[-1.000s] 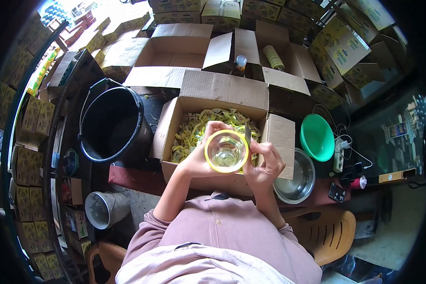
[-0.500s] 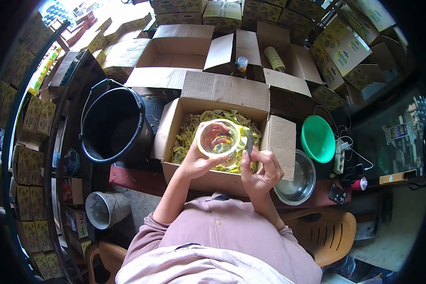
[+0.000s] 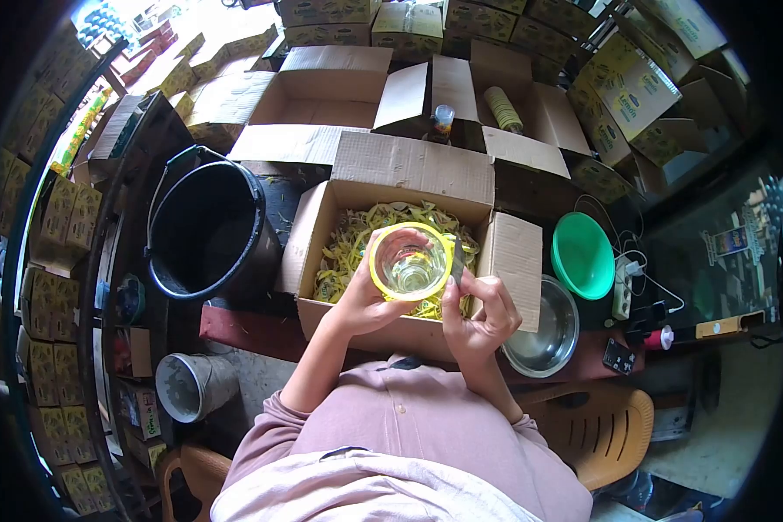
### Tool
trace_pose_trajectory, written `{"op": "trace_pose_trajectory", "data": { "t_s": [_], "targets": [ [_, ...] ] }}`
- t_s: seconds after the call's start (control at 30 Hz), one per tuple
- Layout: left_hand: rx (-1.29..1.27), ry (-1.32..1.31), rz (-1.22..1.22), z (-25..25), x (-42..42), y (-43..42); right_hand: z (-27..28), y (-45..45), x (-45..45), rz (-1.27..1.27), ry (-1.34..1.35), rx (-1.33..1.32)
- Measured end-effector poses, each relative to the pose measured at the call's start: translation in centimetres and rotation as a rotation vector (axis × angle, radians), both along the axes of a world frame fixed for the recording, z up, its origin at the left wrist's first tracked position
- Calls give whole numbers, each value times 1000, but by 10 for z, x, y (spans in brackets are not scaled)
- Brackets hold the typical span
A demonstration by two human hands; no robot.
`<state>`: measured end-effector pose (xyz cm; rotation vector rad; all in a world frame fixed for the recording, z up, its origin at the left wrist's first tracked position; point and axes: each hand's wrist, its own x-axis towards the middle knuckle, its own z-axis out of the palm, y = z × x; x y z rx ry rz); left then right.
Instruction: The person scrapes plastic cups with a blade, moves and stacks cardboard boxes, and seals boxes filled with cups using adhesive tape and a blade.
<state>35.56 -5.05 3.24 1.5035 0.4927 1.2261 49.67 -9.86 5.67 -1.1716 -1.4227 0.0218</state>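
My left hand (image 3: 363, 300) is wrapped round a clear plastic cup (image 3: 409, 271) with a yellow rim, its open mouth turned up towards me. My right hand (image 3: 480, 315) pinches a small dark, flat, blade-like piece (image 3: 458, 259) between thumb and fingers, right at the cup's right edge. Whether the piece touches the rim I cannot tell. Both hands are above an open cardboard box (image 3: 413, 165) that holds many thin yellow strips (image 3: 350, 246).
A black bucket (image 3: 257, 226) stands left of the box, a grey bucket (image 3: 183, 389) lower left. On the right are a green bowl (image 3: 583, 255), a metal bowl (image 3: 558, 348) and a power strip (image 3: 623, 291). Behind stand open cartons (image 3: 322, 97), one with stacked cups (image 3: 502, 109).
The cup has turned in my left hand, so its mouth faces me more squarely and its bottom shows. My right hand has stayed nearly in place.
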Motion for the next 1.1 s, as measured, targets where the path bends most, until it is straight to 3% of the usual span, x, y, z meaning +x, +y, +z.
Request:
{"op": "trace_pose_trajectory", "data": {
  "t_s": [0.3, 0.5, 0.8, 1.1],
  "targets": [
    [54, 167, -8, -1, -5, 0, -1, 3, 5, 42, 46, -25],
    [8, 174, -138, 4, -8, -2, -4, 8, 13, 109, 64, -32],
    [-313, -306, -261, -8, 0, 1, 4, -2, 3, 103, 200, -61],
    [-279, -247, -210, -3, 0, -3, 5, -3, -2, 94, 137, -63]
  ]
}}
